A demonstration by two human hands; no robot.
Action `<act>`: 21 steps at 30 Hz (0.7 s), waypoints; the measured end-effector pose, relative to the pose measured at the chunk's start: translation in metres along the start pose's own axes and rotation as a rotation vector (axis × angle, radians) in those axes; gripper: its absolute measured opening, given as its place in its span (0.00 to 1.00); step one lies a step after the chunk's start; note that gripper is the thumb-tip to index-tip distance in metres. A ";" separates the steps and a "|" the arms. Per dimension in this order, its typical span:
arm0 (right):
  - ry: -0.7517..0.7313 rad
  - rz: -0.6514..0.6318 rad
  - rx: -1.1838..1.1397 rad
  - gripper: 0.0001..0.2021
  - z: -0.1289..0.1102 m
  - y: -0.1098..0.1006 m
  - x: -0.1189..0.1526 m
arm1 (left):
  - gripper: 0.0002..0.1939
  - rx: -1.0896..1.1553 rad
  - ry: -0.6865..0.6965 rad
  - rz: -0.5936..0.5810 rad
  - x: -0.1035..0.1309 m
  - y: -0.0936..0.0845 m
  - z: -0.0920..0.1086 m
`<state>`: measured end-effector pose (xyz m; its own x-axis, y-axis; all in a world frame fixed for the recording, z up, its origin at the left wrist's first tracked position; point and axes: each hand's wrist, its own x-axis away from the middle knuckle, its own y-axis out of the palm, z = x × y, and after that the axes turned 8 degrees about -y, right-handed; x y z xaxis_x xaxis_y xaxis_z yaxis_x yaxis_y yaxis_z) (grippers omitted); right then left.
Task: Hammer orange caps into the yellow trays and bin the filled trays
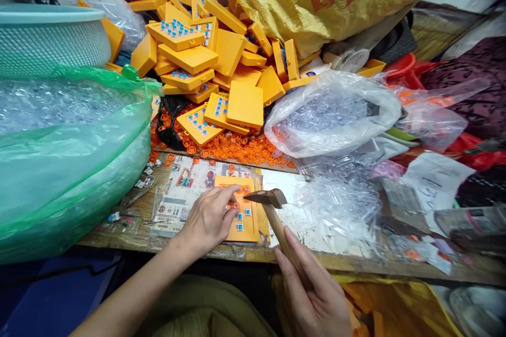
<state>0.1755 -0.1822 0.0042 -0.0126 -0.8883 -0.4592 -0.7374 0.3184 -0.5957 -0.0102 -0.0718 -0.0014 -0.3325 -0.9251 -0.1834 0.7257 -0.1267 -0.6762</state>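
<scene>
The right hand (314, 281) grasps a hammer (270, 199), probably rigid, head-heavy and best held low on its handle (277, 226), near the yellow case (254, 224) on the bench (351, 265), where the left hand's hold cannot be told by the onlooker, the left hand (207, 216) poised above.

The hammer (278, 225) pairs a smooth, bare wooden handle with a dark, dull metal head; the tray (249, 234) near the tabletop's (351, 263) front edge is smooth, matt plastic. That edge is rough, worn wood. Toward the back edge, the rings (253, 151) are glossy plastic. The green bag (79, 168) over the left end is thin, shiny plastic, the sack (343, 10) behind crinkled with a sheen, the trousers (197, 308) matt cloth
</scene>
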 end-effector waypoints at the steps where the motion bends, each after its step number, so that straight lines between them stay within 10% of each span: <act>1: -0.018 -0.015 0.007 0.26 0.000 0.000 -0.001 | 0.18 0.001 -0.023 0.001 -0.001 0.001 -0.001; 6: -0.013 -0.194 0.018 0.24 0.006 0.001 -0.001 | 0.20 0.031 -0.157 -0.010 -0.002 0.002 -0.004; 21: 0.037 -0.136 -0.020 0.22 0.014 0.001 0.007 | 0.16 0.232 -0.273 -0.014 -0.020 -0.011 -0.012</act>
<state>0.1845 -0.1838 -0.0090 0.0633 -0.9345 -0.3504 -0.7473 0.1883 -0.6372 -0.0191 -0.0477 0.0011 -0.1926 -0.9803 0.0431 0.8504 -0.1887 -0.4912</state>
